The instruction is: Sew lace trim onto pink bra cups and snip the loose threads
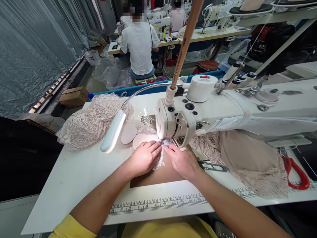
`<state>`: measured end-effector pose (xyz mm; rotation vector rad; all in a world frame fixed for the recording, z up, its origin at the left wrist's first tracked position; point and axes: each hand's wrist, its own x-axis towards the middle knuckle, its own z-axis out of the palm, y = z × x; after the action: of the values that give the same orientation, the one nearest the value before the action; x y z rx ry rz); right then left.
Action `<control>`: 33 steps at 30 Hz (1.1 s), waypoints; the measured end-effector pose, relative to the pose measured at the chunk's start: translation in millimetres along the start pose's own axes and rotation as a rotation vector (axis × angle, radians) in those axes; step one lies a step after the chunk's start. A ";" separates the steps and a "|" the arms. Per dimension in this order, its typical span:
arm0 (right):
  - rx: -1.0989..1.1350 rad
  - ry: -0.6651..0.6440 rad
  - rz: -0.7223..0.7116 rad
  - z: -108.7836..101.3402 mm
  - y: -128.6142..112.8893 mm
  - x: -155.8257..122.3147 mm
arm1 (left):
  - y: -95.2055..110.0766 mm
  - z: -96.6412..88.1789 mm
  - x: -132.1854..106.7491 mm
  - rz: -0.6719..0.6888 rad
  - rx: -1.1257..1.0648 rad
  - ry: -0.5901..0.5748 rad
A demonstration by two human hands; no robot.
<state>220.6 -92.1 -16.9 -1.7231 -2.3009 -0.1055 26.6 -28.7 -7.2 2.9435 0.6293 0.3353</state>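
The work area is found at the needle end of a white industrial sewing machine point(170, 115), mounted on a white tabletop point(74, 185) with a black printed ruler scale point(158, 205) along the near edge. A small strip of whitish, textured material point(160, 159) is located directly in front of the machine's needle area, over a flat, brown, smooth sheet point(173, 177).

The left hand point(145, 158) is laid palm down, with fingers kept close together and fingertips placed at the presser foot point(165, 141); the strip is partly covered by it. The right hand point(182, 162) is set on the other side of the strip, with fingers bent and fingertips brought near the same foot. Whether material is pinched by either hand cannot be told, as the undersides are hidden.

To the left of the machine, 2 pale pink, rounded fabric pieces point(129, 132) are noted, 1 of them touching the left hand. Further left, a large heap of beige lace point(89, 122) and a lit white lamp point(114, 132) on a flexible metal neck are recorded. To the right of the machine's needle end, black thread snips point(213, 166), beige lace-edged fabric point(247, 155) and red-handled scissors point(297, 173) are observed.
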 end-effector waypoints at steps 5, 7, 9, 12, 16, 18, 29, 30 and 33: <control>0.084 -0.004 -0.095 -3.3 3.5 -3.3 | -7.1 -3.5 -2.3 0.051 -0.006 -0.020; 0.110 -0.015 -0.130 -5.1 4.4 -4.6 | -9.6 -4.6 -2.4 0.058 -0.008 -0.026; 0.116 -0.021 -0.149 -6.0 4.3 -5.5 | -11.0 -5.1 -1.7 0.060 -0.016 -0.030; 0.088 -0.001 -0.136 -5.1 2.5 -5.4 | -10.4 -4.6 0.2 0.051 -0.027 -0.035; 0.016 0.003 -0.058 -4.1 -1.5 -1.6 | -6.2 -2.9 2.8 -0.012 -0.008 -0.029; -0.006 -0.019 -0.025 -5.4 -2.9 0.7 | -4.7 -2.3 3.6 -0.035 0.008 -0.029; 0.120 0.044 -0.069 -1.1 6.1 -8.8 | -4.9 -2.9 1.3 0.013 -0.017 0.018; 0.139 0.053 -0.075 -0.5 6.6 -9.9 | -4.4 -2.9 1.0 0.020 -0.027 0.021; 0.192 0.071 -0.101 -0.5 6.8 -12.1 | -3.3 -3.2 0.5 0.028 -0.059 0.028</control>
<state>230.3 -101.5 -20.2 -1.4862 -2.2650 0.0339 25.0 -25.3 -4.5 2.8987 0.5713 0.3921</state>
